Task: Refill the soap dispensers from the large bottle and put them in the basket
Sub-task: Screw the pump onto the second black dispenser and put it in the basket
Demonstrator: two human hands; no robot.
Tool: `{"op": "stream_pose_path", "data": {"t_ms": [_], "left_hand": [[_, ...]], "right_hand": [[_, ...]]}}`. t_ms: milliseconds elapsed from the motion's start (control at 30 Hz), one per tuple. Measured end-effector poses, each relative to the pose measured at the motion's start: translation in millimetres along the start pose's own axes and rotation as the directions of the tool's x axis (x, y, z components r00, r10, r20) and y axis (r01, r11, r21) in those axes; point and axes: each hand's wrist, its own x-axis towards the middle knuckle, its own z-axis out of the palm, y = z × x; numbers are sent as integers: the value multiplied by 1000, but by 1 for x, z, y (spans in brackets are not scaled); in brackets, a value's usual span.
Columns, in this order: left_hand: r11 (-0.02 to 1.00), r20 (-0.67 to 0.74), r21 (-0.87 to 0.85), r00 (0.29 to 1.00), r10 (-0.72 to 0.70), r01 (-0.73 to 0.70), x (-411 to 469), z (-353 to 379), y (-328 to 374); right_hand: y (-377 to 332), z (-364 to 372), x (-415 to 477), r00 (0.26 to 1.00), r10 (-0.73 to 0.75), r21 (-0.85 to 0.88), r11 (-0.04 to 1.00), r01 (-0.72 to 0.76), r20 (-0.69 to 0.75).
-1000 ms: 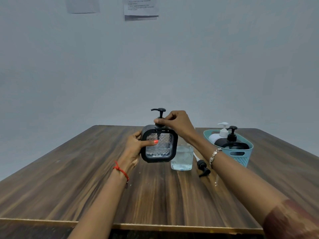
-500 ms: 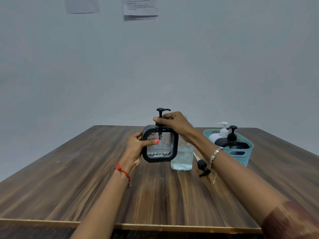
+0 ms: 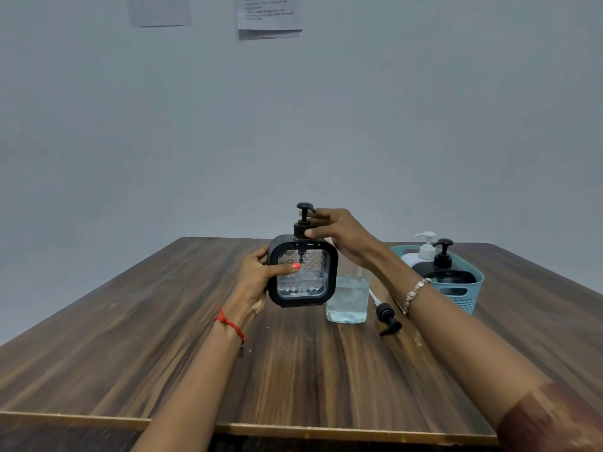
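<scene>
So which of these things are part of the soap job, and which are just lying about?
Part of the job: square dispenser in left hand, right hand on its pump; clear bottle; loose pump; basket.
Lying about: wall papers.

Looks like a plain test room or office: bare pale wall (image 3: 326, 125), printed notices (image 3: 269, 17) taped up at twelve o'clock, wood-grain table (image 3: 130, 337) below.
</scene>
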Motion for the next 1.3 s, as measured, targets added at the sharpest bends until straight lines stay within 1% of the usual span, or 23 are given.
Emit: {"op": "stream_pose_path", "data": {"t_ms": [67, 200, 233, 267, 300, 367, 400, 433, 467, 533, 633, 700, 767, 833, 900, 933, 967, 1000, 1067, 1200, 1300], "left_hand": [[1000, -2, 7, 1000, 2, -2, 0, 0, 0], [1000, -11, 13, 1000, -2, 2, -1, 1, -3], [1000, -13, 8, 1000, -3, 3, -2, 1, -4], [1000, -12, 5, 1000, -3, 3, -2, 1, -4], [1000, -10, 3, 1000, -4, 4, -2, 1, -5], [1000, -12, 11, 1000, -1, 2, -2, -1, -5], [1000, -14, 16, 1000, 2, -1, -2, -1, -5], [1000, -14, 20, 1000, 4, -4, -2, -1, -5], [1000, -12, 19, 1000, 4, -4, -2, -1, -5], [1000, -11, 13, 1000, 3, -3, -2, -1, -6], [999, -32, 34, 999, 8, -7, -1, 2, -8], [999, -38, 44, 999, 11, -9, 0, 3, -10], [999, -39, 42, 999, 6, -5, 0, 3, -12], [1000, -34, 30, 999, -2, 3, -1, 1, -11], [1000, -24, 13, 1000, -15, 15, -1, -1, -8], [1000, -16, 12, 1000, -15, 16, -2, -3, -7], [1000, -7, 17, 1000, -14, 14, -2, -4, -5], [1000, -1, 24, 1000, -15, 15, -2, -5, -4], [999, 1, 22, 1000, -23, 23, -2, -5, -3], [1000, -36, -1, 999, -21, 21, -2, -5, -5], [1000, -75, 15, 997, -2, 3, -3, -4, -7]], "right_hand": [[0, 0, -1, 999, -30, -86, 996, 29, -20], [0, 15, -5, 979, -61, -315, 949, -2, -192], [3, 17, -4, 977, -71, -354, 935, -5, -202], [3, 17, -4, 982, -62, -365, 931, -9, -180], [3, 15, -3, 991, -35, -338, 941, -12, -130], [0, 9, -3, 999, 23, -225, 974, -28, -25], [-1, 7, -3, 1000, 24, -197, 980, -24, -2], [-2, 5, -4, 1000, 10, -207, 978, -12, -11], [-3, 6, -4, 999, -9, -233, 973, -2, -43], [-2, 11, -5, 988, -34, -294, 956, -12, -153], [5, 22, -2, 946, -100, -368, 930, -21, -307], [9, 29, -2, 924, -156, -402, 915, 2, -350], [9, 30, -3, 919, -185, -419, 908, 24, -348], [5, 25, -5, 948, -141, -389, 921, 19, -286], [1, 15, -5, 992, -21, -269, 963, -13, -121], [1, 11, -4, 999, 26, -215, 976, -34, -41], [1, 8, -3, 999, 44, -185, 982, -42, 4], [1, 7, -3, 999, 41, -174, 984, -38, 11], [2, 10, -4, 999, 23, -157, 987, -28, -31], [7, 24, -6, 986, 17, -124, 992, -38, -168], [10, 35, -7, 964, -22, -157, 987, -21, -265]]}}
